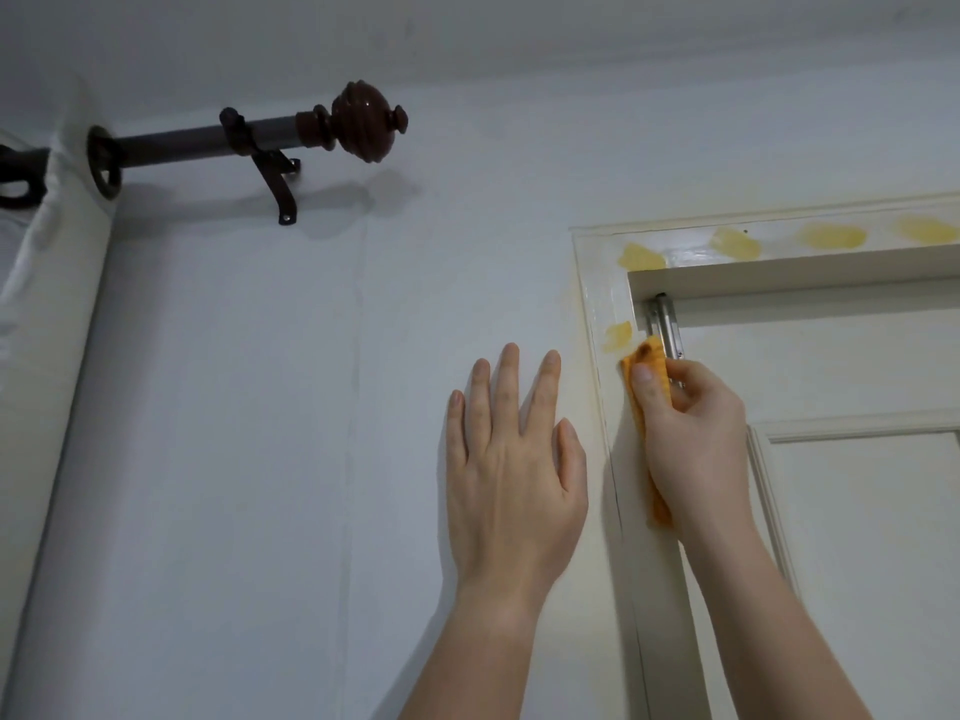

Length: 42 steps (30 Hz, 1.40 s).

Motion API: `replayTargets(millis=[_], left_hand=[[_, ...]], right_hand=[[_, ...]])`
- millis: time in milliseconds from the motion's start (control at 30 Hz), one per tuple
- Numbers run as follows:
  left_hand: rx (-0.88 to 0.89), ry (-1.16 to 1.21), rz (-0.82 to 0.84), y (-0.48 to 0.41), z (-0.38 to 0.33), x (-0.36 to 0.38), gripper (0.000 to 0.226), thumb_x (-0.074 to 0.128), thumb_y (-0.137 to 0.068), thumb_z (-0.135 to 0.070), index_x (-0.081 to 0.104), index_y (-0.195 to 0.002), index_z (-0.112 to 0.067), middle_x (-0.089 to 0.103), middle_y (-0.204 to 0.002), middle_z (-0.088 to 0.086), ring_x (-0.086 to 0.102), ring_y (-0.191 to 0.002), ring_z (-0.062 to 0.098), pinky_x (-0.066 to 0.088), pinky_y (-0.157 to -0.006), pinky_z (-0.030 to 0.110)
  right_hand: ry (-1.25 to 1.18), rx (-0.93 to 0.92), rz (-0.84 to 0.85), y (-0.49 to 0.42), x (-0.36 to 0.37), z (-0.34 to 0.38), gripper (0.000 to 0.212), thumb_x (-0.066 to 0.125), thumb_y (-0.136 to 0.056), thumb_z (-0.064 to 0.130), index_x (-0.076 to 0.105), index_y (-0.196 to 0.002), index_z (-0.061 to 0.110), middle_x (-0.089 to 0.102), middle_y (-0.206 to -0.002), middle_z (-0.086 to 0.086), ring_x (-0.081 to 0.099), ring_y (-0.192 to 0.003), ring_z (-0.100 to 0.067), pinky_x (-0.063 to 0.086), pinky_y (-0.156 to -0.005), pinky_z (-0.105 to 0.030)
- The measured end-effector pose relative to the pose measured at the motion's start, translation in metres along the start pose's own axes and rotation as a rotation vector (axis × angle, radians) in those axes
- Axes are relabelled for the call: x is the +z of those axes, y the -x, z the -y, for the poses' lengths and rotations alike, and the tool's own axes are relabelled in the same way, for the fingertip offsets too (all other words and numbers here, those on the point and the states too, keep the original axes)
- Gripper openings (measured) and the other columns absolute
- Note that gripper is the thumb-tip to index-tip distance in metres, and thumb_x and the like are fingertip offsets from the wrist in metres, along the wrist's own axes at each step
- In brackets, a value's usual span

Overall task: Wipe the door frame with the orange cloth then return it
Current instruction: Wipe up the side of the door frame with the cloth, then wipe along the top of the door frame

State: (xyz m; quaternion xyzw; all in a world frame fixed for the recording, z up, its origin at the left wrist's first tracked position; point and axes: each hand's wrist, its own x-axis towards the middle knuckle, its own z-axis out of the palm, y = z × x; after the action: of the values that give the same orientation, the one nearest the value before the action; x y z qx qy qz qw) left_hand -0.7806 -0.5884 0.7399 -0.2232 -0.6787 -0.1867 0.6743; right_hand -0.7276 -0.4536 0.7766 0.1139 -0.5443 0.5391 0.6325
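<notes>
The cream door frame (597, 298) fills the right side, its top left corner in view. Several yellow smears (641, 258) mark its top rail and one sits on the left post. My right hand (696, 439) is shut on the orange cloth (647, 363), pressing it against the left post just below the lowest smear, beside a metal hinge (670, 324). Part of the cloth hangs down under my palm. My left hand (511, 459) lies flat and open on the white wall, left of the frame, fingers spread upward.
The cream door (857, 511) with a raised panel sits inside the frame. At upper left a dark brown curtain rod (249, 137) with a round finial juts from the wall on a bracket. A white curtain (47, 356) hangs at the far left.
</notes>
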Motion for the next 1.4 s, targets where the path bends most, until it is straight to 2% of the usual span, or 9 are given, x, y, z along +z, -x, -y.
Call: replayTargets(millis=[167, 300, 567, 733, 833, 933, 1133, 1267, 1400], left_hand=[[0.000, 0.011, -0.010, 0.000, 0.001, 0.002, 0.061, 0.029, -0.113, -0.045, 0.017, -0.173, -0.040, 0.014, -0.183, -0.004, 0.008, -0.170, 0.021, 0.015, -0.137, 0.048], [0.003, 0.001, -0.015, 0.000, 0.001, 0.003, 0.061, 0.028, -0.113, -0.045, 0.016, -0.173, -0.041, 0.012, -0.183, -0.005, 0.006, -0.170, 0.020, 0.013, -0.138, 0.047], [0.011, 0.016, 0.000, 0.000, 0.003, 0.003, 0.062, 0.027, -0.114, -0.047, 0.009, -0.173, -0.043, 0.006, -0.183, -0.008, -0.002, -0.170, 0.018, 0.009, -0.138, 0.047], [0.013, 0.012, -0.009, 0.001, 0.003, 0.004, 0.061, 0.026, -0.113, -0.047, 0.012, -0.173, -0.043, 0.008, -0.183, -0.008, 0.000, -0.170, 0.017, 0.009, -0.138, 0.046], [0.020, 0.007, -0.011, 0.000, 0.003, 0.005, 0.061, 0.028, -0.113, -0.046, 0.013, -0.173, -0.042, 0.010, -0.183, -0.007, 0.003, -0.170, 0.017, 0.010, -0.137, 0.046], [0.023, 0.007, -0.016, -0.001, 0.003, 0.005, 0.061, 0.028, -0.113, -0.047, 0.015, -0.172, -0.042, 0.013, -0.183, -0.007, 0.004, -0.170, 0.018, 0.010, -0.137, 0.046], [0.035, 0.007, -0.018, -0.002, 0.004, 0.006, 0.062, 0.031, -0.113, -0.046, 0.015, -0.173, -0.043, 0.012, -0.183, -0.007, 0.004, -0.170, 0.018, 0.011, -0.137, 0.046], [0.040, -0.006, -0.005, -0.001, 0.004, 0.006, 0.062, 0.028, -0.113, -0.046, 0.010, -0.173, -0.043, 0.009, -0.183, -0.007, 0.004, -0.170, 0.019, 0.012, -0.138, 0.047], [0.034, -0.003, -0.010, -0.002, 0.004, 0.005, 0.062, 0.030, -0.113, -0.045, 0.015, -0.173, -0.042, 0.013, -0.183, -0.006, 0.008, -0.170, 0.020, 0.013, -0.138, 0.046]], right_hand=[[0.018, -0.038, -0.004, -0.008, 0.009, 0.010, 0.024, 0.082, -0.090, 0.038, 0.069, -0.107, 0.028, 0.075, -0.090, 0.015, 0.070, -0.086, 0.009, 0.047, -0.066, -0.004], [0.024, -0.038, -0.038, -0.026, 0.017, 0.018, 0.013, 0.072, -0.097, 0.043, 0.072, -0.094, 0.030, 0.073, -0.084, 0.013, 0.067, -0.077, 0.003, 0.046, -0.066, -0.017], [0.046, -0.072, -0.051, -0.023, 0.020, 0.020, 0.021, 0.080, -0.091, 0.038, 0.073, -0.103, 0.023, 0.074, -0.087, 0.012, 0.070, -0.084, 0.001, 0.049, -0.067, -0.013], [0.246, -0.178, -0.102, -0.017, 0.027, 0.014, 0.028, 0.055, -0.106, 0.048, 0.075, -0.115, 0.030, 0.071, -0.084, 0.006, 0.065, -0.085, -0.018, 0.050, -0.077, -0.037], [0.382, -0.254, -0.101, -0.006, 0.019, 0.005, 0.036, 0.049, -0.108, 0.048, 0.065, -0.139, 0.039, 0.064, -0.083, 0.000, 0.051, -0.092, -0.017, 0.038, -0.078, -0.030], [0.327, -0.377, -0.134, 0.001, 0.009, 0.001, 0.029, 0.066, -0.102, 0.040, 0.074, -0.129, 0.035, 0.057, -0.078, 0.018, 0.048, -0.092, -0.016, 0.040, -0.079, -0.026], [0.437, -0.683, -0.144, -0.005, 0.011, -0.011, 0.028, 0.074, -0.098, 0.015, 0.075, -0.126, 0.013, 0.049, -0.105, 0.000, 0.045, -0.098, -0.021, 0.038, -0.087, -0.025], [0.546, -0.780, -0.045, -0.018, 0.012, -0.015, 0.031, 0.068, -0.102, 0.018, 0.073, -0.131, 0.011, 0.060, -0.119, -0.008, 0.047, -0.108, -0.029, 0.046, -0.092, -0.038], [0.555, -0.745, -0.084, -0.042, 0.018, -0.003, 0.031, 0.064, -0.105, 0.021, 0.072, -0.133, 0.012, 0.063, -0.121, -0.007, 0.044, -0.108, -0.029, 0.042, -0.093, -0.035]])
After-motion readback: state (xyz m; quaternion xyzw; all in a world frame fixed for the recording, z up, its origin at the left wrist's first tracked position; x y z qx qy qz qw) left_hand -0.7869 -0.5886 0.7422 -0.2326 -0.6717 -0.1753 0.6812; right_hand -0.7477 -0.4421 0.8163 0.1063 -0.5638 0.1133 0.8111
